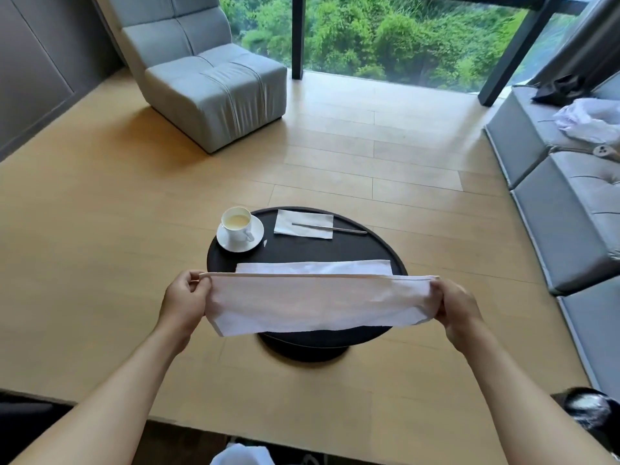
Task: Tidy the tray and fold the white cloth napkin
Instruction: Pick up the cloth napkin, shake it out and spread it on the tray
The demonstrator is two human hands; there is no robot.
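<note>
Both hands [183, 302] [458, 308] pinch napkin [315, 303] ends above tray [335, 246].

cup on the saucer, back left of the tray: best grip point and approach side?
Take the cup by its handle, which points toward the person and slightly right, so come in from the near-right side. The cup stands upright on the saucer with pale liquid inside, so keep it level. The right hand would have to release the white cloth napkin first.
</note>
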